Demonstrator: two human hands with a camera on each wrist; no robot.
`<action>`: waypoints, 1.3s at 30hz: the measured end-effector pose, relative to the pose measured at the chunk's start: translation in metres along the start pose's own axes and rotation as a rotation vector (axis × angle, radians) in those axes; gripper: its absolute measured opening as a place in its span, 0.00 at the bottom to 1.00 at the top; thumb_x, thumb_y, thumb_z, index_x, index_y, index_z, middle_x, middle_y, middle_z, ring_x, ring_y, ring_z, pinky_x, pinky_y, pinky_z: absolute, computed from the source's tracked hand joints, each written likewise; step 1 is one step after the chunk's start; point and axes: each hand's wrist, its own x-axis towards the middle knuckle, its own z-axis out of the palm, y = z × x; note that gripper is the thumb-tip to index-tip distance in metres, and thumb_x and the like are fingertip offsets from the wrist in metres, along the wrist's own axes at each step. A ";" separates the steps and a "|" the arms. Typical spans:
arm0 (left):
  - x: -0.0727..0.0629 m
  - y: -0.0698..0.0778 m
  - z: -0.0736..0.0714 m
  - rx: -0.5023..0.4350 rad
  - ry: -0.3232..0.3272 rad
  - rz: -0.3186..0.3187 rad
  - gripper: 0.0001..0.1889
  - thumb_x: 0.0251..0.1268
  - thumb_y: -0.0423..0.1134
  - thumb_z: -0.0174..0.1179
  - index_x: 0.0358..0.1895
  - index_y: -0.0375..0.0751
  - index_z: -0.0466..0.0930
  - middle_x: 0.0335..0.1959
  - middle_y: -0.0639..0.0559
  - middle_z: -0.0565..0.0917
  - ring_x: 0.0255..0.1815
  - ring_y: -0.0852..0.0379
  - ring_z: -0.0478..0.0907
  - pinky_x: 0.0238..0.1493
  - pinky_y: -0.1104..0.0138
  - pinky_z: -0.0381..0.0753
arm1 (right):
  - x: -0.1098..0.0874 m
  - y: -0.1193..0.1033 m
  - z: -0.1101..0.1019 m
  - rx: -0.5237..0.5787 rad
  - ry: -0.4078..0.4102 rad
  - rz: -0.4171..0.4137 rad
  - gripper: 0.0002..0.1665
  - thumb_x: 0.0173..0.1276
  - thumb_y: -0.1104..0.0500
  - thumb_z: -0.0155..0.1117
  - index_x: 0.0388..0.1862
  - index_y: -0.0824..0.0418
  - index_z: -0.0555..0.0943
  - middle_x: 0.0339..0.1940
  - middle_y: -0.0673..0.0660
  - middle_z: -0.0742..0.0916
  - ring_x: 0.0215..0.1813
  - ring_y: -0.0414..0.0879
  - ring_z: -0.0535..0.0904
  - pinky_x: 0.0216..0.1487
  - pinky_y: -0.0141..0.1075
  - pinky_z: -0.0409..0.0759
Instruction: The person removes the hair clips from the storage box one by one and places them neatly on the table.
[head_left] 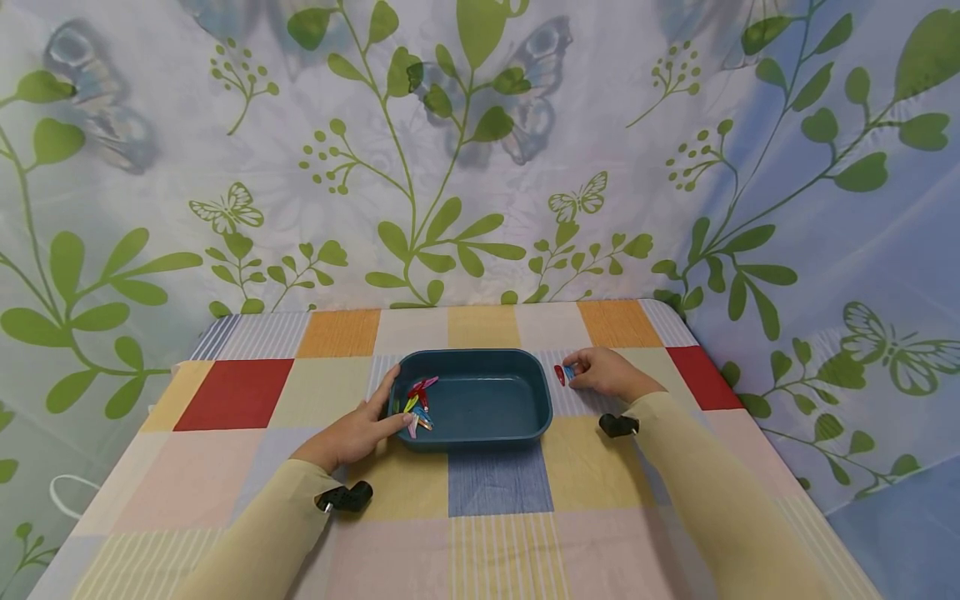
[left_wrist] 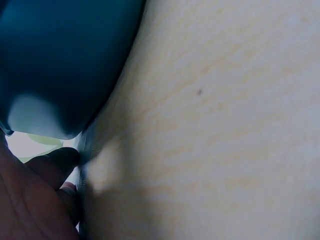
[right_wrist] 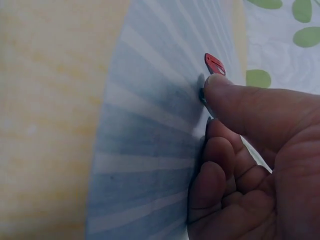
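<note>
A dark teal plastic tray [head_left: 487, 404] sits on the cloth, with several colourful snap hair clips [head_left: 424, 385] gathered at its left end. My left hand [head_left: 356, 433] holds that end, its thumb over the rim and its fingers along the outer wall. To the right of the tray, my right hand [head_left: 606, 375] pinches a blue hair clip [head_left: 568, 372] at the cloth. Just left of those fingertips lies a red hair clip [head_left: 559, 375]; the right wrist view shows this red clip [right_wrist: 215, 64] beyond the thumb. My fingers cover most of the blue clip there.
A patchwork-patterned cloth [head_left: 500, 550] covers the table. Behind it hangs a curtain [head_left: 480, 167] printed with leaves and butterflies, which continues along the right side. A white cable loop [head_left: 63, 492] shows at the left edge.
</note>
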 end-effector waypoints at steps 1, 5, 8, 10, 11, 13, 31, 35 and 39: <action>0.000 0.000 0.000 0.001 0.000 0.001 0.50 0.76 0.65 0.57 0.85 0.77 0.27 0.90 0.48 0.38 0.88 0.30 0.28 0.82 0.32 0.28 | -0.001 0.000 -0.001 0.003 -0.002 0.002 0.25 0.69 0.59 0.74 0.63 0.65 0.83 0.41 0.56 0.86 0.46 0.49 0.79 0.47 0.37 0.78; 0.000 -0.001 0.000 0.002 0.003 0.004 0.50 0.75 0.67 0.57 0.85 0.77 0.28 0.90 0.48 0.38 0.88 0.30 0.27 0.82 0.31 0.28 | -0.004 -0.001 -0.006 0.024 0.006 0.011 0.27 0.71 0.59 0.71 0.67 0.65 0.81 0.46 0.58 0.88 0.48 0.50 0.81 0.50 0.39 0.80; 0.000 -0.002 0.000 -0.002 0.000 0.009 0.50 0.74 0.67 0.57 0.85 0.77 0.27 0.90 0.48 0.38 0.88 0.31 0.28 0.82 0.33 0.27 | -0.007 -0.005 -0.010 0.043 0.029 0.002 0.26 0.72 0.59 0.68 0.67 0.65 0.81 0.45 0.59 0.88 0.46 0.50 0.80 0.48 0.39 0.78; 0.000 -0.002 0.000 0.000 -0.001 0.011 0.50 0.75 0.67 0.57 0.85 0.77 0.27 0.90 0.48 0.38 0.88 0.31 0.28 0.83 0.33 0.27 | -0.008 -0.010 -0.013 0.047 0.050 -0.018 0.25 0.73 0.60 0.66 0.68 0.66 0.81 0.44 0.58 0.87 0.45 0.50 0.79 0.46 0.38 0.77; 0.000 -0.001 -0.001 0.002 -0.002 0.010 0.50 0.75 0.67 0.56 0.85 0.77 0.27 0.90 0.48 0.38 0.88 0.30 0.28 0.83 0.33 0.27 | -0.008 -0.013 -0.014 0.050 0.060 -0.030 0.25 0.74 0.60 0.66 0.68 0.66 0.81 0.44 0.59 0.87 0.44 0.50 0.78 0.45 0.38 0.77; -0.001 -0.001 -0.001 0.008 -0.003 0.011 0.50 0.75 0.67 0.56 0.85 0.76 0.27 0.90 0.47 0.38 0.88 0.29 0.28 0.82 0.32 0.28 | -0.007 -0.022 -0.016 0.057 0.079 -0.048 0.25 0.75 0.60 0.65 0.68 0.66 0.80 0.44 0.59 0.87 0.44 0.50 0.78 0.44 0.38 0.77; -0.002 0.001 0.001 0.061 0.004 -0.023 0.49 0.72 0.71 0.55 0.84 0.82 0.28 0.90 0.47 0.40 0.85 0.21 0.30 0.75 0.21 0.42 | -0.004 -0.131 -0.002 0.050 -0.029 -0.270 0.27 0.78 0.60 0.65 0.74 0.61 0.78 0.59 0.62 0.88 0.60 0.53 0.85 0.63 0.49 0.84; -0.002 0.001 0.001 0.064 0.010 -0.027 0.48 0.74 0.68 0.55 0.84 0.82 0.28 0.90 0.46 0.40 0.85 0.21 0.30 0.75 0.20 0.42 | 0.003 -0.149 0.010 0.021 -0.052 -0.310 0.27 0.78 0.60 0.66 0.73 0.59 0.79 0.58 0.59 0.89 0.60 0.52 0.86 0.62 0.47 0.85; -0.001 0.001 0.001 0.044 0.010 -0.034 0.48 0.75 0.66 0.56 0.84 0.82 0.29 0.90 0.46 0.41 0.85 0.22 0.29 0.76 0.22 0.40 | 0.008 -0.164 0.020 0.008 -0.090 -0.328 0.26 0.77 0.60 0.66 0.73 0.59 0.79 0.59 0.58 0.90 0.61 0.50 0.86 0.60 0.44 0.86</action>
